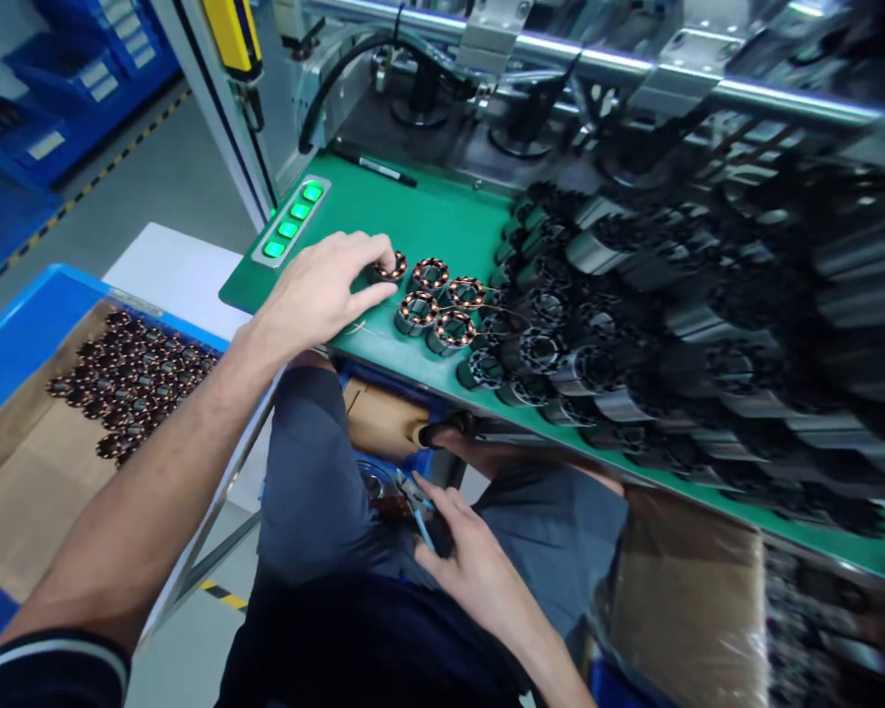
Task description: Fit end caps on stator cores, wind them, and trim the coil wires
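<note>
My left hand [328, 285] has its fingers closed on a copper-wound motor stator [396, 264] standing on the green worktop [442, 211]. Right beside it are several more wound stators [417, 312], some with loose copper wire ends trailing to the right. Low over my lap, my right hand [472, 546] grips a pair of wire cutters [419, 511] with light blue handles, jaws pointing up and away from me. Part of the cutters is hidden by the fingers.
Dense rows of dark stator cores [605, 364] fill the right of the worktop. A blue crate [59, 280] at left holds many wound stators on cardboard. A panel of lit green buttons [288, 229] and a black marker [387, 171] lie near the machine [516, 59].
</note>
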A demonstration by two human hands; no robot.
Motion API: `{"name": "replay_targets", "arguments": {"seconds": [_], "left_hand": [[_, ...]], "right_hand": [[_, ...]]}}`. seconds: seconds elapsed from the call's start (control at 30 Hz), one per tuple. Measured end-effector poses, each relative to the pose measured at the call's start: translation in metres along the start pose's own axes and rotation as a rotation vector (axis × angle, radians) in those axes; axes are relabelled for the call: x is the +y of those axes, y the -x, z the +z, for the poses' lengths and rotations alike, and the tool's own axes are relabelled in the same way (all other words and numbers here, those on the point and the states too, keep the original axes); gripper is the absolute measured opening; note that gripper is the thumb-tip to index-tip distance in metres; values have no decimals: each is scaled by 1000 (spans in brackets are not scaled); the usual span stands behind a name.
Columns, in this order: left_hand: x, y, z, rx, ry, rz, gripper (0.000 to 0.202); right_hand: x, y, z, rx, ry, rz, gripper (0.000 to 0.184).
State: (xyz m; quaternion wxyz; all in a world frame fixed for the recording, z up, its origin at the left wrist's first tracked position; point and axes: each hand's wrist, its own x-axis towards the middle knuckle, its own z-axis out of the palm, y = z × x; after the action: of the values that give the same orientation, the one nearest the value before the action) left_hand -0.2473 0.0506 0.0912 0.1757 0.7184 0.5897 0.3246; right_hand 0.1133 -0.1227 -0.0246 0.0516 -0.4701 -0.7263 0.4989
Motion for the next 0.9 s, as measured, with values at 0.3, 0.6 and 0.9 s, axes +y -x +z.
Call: {"name": "replay_targets", "arguments": {"seconds": [0.3, 0.6, 0.9], "left_hand": [[77, 100, 0, 247, 9, 81, 18], [111, 163, 53, 191, 114, 50, 29], [115, 168, 50, 147, 146, 54, 27]], "right_hand": [[-19, 26, -9, 301, -149, -152, 60], [-69, 19, -27, 267, -366, -329, 77], [-71, 21, -29, 309, -315, -357, 77]]}}
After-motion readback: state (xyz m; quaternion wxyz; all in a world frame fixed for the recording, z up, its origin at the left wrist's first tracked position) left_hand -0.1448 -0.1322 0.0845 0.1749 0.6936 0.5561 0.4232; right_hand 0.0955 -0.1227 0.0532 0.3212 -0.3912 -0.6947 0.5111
